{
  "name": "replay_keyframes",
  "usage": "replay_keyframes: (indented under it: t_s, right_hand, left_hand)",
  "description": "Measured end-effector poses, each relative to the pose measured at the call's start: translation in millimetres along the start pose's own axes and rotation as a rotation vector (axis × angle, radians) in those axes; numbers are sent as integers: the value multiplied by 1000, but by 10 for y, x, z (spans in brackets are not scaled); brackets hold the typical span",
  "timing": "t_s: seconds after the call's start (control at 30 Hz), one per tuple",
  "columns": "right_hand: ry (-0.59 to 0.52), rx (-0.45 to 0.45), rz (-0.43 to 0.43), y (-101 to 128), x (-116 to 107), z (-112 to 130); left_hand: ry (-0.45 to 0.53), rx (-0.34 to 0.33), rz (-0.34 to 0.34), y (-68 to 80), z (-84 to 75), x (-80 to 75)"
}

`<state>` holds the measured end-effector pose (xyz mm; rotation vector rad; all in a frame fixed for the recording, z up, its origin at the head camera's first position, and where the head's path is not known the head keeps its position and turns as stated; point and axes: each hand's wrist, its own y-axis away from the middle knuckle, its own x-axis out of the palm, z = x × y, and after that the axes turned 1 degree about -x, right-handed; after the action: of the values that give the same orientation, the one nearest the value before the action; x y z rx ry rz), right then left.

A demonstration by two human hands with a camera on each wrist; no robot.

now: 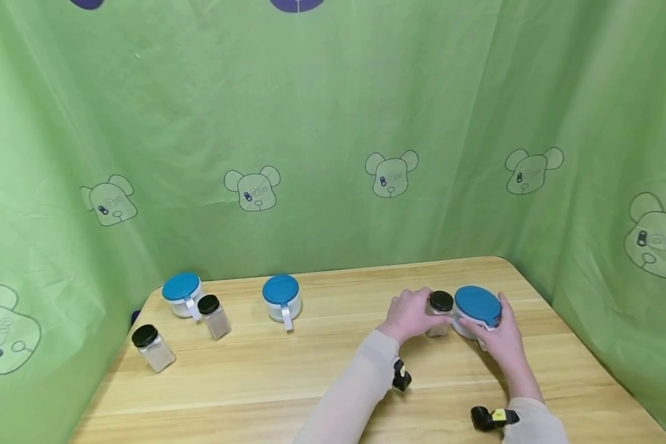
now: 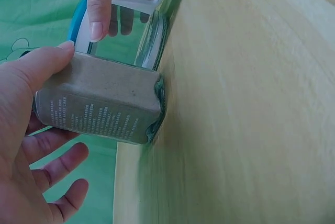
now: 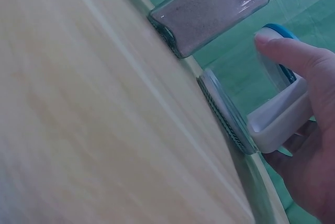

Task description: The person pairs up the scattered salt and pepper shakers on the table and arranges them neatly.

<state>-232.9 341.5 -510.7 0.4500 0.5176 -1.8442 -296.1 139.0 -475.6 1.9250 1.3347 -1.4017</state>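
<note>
My left hand (image 1: 411, 316) pinches a square glass spice jar (image 2: 102, 96) with a black lid, filled with grey-brown powder. In the left wrist view the thumb lies on the jar's near side, and printed text covers one face. Just to the right, my right hand (image 1: 502, 336) grips a round clear glass seasoning pot (image 1: 477, 303) with a blue lid, its thumb and fingers on opposite sides. The pot's white handle (image 3: 282, 114) points toward me, under the palm. Jar and pot stand side by side, their bases at the wooden tabletop.
At the table's left stand two more black-lidded spice jars, one farther back (image 1: 216, 320) and one nearer (image 1: 158, 353). Two blue-lidded pots stand behind, one at the back left (image 1: 181, 286) and another (image 1: 280, 290) toward the middle. A green curtain (image 1: 322, 234) surrounds the wooden table (image 1: 244, 388).
</note>
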Motion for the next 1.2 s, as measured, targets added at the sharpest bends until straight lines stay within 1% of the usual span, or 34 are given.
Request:
replay_keyframes:
  t_s: [0.13, 0.33, 0.53, 0.67, 0.9, 1.03, 1.2]
  right_hand:
    - [-20, -11, -8, 1, -7, 7]
    - [-66, -37, -22, 6, -51, 82]
    - [-56, -83, -57, 32, -151, 223]
    - [-39, -119, -76, 52, -219, 307]
    - [-34, -175, -115, 87, -319, 459]
    - [-28, -175, -156, 124, -349, 575]
    - [22, -180, -218, 180, -364, 699]
  left_hand:
    - [-9, -16, 10, 12, -5, -7]
    - [64, -32, 4, 58, -6, -85]
    - [125, -37, -35, 119, 35, -180]
    - [122, -24, -56, 174, 79, -245]
    - [111, 7, -73, 319, 123, -408]
    - [102, 34, -84, 402, 145, -482]
    - [90, 80, -123, 510, 168, -563]
